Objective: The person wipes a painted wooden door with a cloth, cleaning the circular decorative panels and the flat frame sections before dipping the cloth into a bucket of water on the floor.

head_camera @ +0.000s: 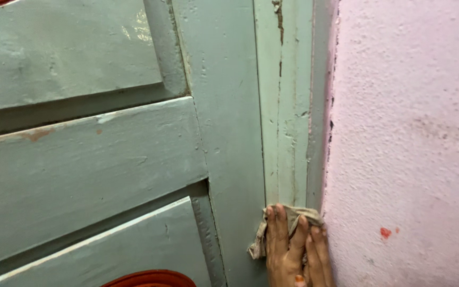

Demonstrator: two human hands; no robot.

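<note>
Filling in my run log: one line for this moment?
hand | presses cloth flat on door frame | pink wall alongside

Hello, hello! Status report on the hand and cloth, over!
One hand in view, fingers flat on cloth. Cloth pressed to grey-green door frame. Pink wall close beside. Nothing blocking.

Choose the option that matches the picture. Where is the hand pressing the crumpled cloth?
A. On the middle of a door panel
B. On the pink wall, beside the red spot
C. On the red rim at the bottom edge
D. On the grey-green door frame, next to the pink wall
D: the hand holds the cloth flat against the door frame, just left of the pink wall.
</note>
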